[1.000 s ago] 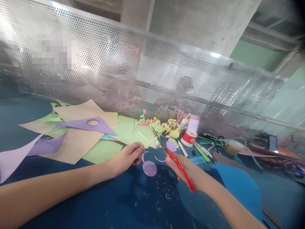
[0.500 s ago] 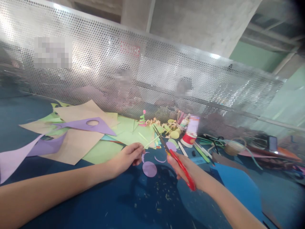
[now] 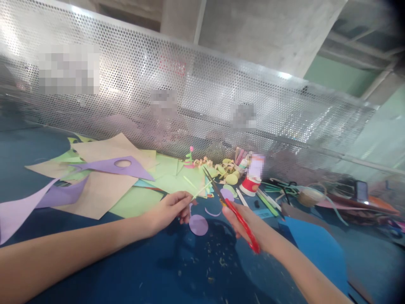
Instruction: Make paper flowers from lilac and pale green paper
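My left hand [image 3: 173,207] pinches a thin light-green paper strip [image 3: 202,190], whose free end points up and right toward the blades. Red-handled scissors [image 3: 242,226] are gripped in my right hand [image 3: 245,219], their dark blades reaching up and left close to the strip's tip. Whether the blades touch the strip I cannot tell. Below and between my hands a purple paper circle [image 3: 198,225] lies on the blue table [image 3: 177,270]. A curved purple offcut [image 3: 212,212] rests near it, and tiny green clippings are scattered in front.
Beige, green and purple sheets [image 3: 95,194] overlap on the left. Curled paper pieces [image 3: 229,173] and a red-and-white cup [image 3: 251,185] stand behind my hands. Blue paper [image 3: 316,249] lies at right. A perforated metal screen [image 3: 202,97] runs along the back.
My left hand has shifted very slightly to the right with the strip. The scissors and my right hand stay almost where they were.
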A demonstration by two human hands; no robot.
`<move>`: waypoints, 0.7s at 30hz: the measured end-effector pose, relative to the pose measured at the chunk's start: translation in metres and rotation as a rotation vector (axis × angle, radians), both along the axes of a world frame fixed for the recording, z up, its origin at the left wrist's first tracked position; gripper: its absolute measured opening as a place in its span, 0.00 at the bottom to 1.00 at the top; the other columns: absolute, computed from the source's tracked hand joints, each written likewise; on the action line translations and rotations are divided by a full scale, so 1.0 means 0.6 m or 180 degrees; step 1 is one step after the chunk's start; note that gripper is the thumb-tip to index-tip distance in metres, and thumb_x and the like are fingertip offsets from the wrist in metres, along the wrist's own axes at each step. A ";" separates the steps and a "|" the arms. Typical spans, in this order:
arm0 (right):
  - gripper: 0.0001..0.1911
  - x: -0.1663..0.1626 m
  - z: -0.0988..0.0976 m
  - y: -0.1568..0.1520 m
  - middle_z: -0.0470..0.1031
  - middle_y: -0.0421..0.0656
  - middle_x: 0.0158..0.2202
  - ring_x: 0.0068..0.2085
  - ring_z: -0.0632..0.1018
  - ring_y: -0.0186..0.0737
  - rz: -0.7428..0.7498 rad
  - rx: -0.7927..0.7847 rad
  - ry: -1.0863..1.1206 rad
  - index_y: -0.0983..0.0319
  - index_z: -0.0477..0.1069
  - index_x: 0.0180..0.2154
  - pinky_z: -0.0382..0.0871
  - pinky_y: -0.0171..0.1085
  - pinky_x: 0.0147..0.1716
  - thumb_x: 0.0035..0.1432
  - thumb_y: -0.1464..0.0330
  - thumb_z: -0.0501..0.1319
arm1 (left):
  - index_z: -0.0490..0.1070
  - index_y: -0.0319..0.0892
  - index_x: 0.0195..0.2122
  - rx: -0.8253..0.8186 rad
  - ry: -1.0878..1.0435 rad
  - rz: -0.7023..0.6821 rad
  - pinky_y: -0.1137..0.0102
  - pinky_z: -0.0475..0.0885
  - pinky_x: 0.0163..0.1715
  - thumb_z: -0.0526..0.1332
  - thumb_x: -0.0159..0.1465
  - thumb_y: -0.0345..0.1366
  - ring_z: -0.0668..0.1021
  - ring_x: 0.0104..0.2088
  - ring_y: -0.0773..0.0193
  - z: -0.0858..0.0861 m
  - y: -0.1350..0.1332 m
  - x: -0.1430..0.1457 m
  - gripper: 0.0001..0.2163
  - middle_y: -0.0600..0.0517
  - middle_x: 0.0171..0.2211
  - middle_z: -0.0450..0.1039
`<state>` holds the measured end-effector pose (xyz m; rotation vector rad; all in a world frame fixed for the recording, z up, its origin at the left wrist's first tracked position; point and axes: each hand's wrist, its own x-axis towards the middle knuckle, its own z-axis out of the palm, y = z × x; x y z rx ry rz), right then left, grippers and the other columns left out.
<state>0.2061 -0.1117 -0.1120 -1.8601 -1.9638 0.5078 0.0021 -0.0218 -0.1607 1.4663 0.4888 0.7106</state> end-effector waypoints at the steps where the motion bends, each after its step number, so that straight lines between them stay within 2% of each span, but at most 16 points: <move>1: 0.24 0.002 -0.001 0.001 0.61 0.37 0.18 0.22 0.67 0.36 -0.0012 -0.0021 -0.0006 0.60 0.58 0.25 0.61 0.35 0.24 0.56 0.48 0.41 | 0.63 0.39 0.33 0.0005 -0.0007 -0.0039 0.73 0.62 0.23 0.51 0.61 0.46 0.69 0.22 0.69 0.001 -0.001 -0.001 0.14 0.58 0.17 0.58; 6: 0.26 0.002 -0.002 0.000 0.61 0.37 0.19 0.22 0.67 0.35 -0.0147 -0.0130 -0.0047 0.60 0.59 0.26 0.61 0.33 0.22 0.55 0.46 0.41 | 0.63 0.39 0.33 0.0097 0.0033 -0.0144 0.71 0.63 0.27 0.51 0.61 0.45 0.72 0.25 0.66 0.000 -0.001 -0.004 0.13 0.56 0.19 0.63; 12: 0.28 -0.007 0.004 -0.005 0.59 0.37 0.19 0.22 0.65 0.35 -0.0100 -0.0197 -0.0001 0.61 0.63 0.29 0.61 0.34 0.22 0.55 0.45 0.39 | 0.64 0.39 0.31 0.0039 -0.0031 -0.0117 0.72 0.62 0.25 0.51 0.61 0.44 0.70 0.23 0.68 0.000 0.000 -0.003 0.13 0.57 0.17 0.61; 21: 0.27 0.000 0.009 -0.009 0.59 0.38 0.21 0.22 0.65 0.35 0.0007 -0.0341 0.0136 0.60 0.63 0.31 0.61 0.34 0.22 0.55 0.46 0.40 | 0.64 0.39 0.32 0.0005 -0.0056 -0.0123 0.74 0.60 0.23 0.51 0.62 0.43 0.69 0.22 0.69 0.000 0.000 -0.003 0.12 0.57 0.18 0.60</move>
